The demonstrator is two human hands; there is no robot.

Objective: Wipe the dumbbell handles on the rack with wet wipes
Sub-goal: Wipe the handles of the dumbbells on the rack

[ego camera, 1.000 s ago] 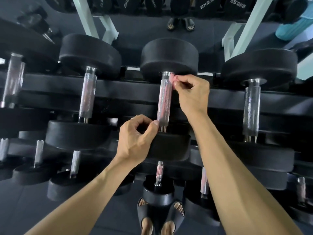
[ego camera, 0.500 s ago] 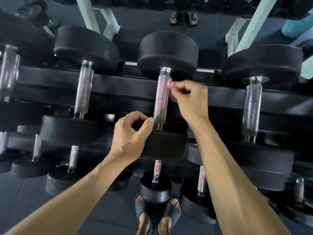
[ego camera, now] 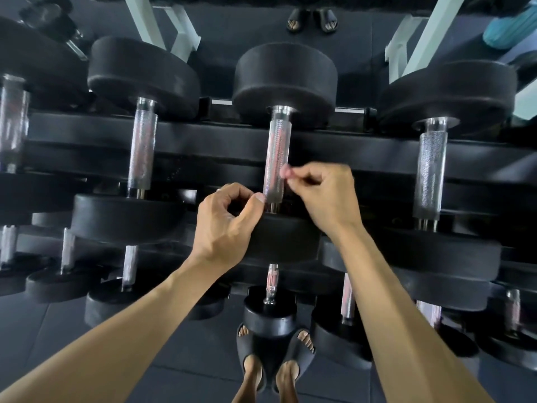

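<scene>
The middle dumbbell on the top rack tier has a knurled steel handle between two black heads. My right hand is at the handle's right side, low down. Its thumb and forefinger pinch a small pinkish wet wipe against the steel. My left hand sits at the handle's lower end by the near head. Its fingers are curled with nothing visible in them, and the thumb tip touches the base of the handle.
Neighbouring dumbbells stand left and right on the same black rack rail. Smaller dumbbells fill the lower tiers. My sandalled feet stand on the dark floor below. White frame posts rise behind.
My right hand has slid down the middle handle from just under the far head to its lower part. My left hand has stayed at the handle's base.
</scene>
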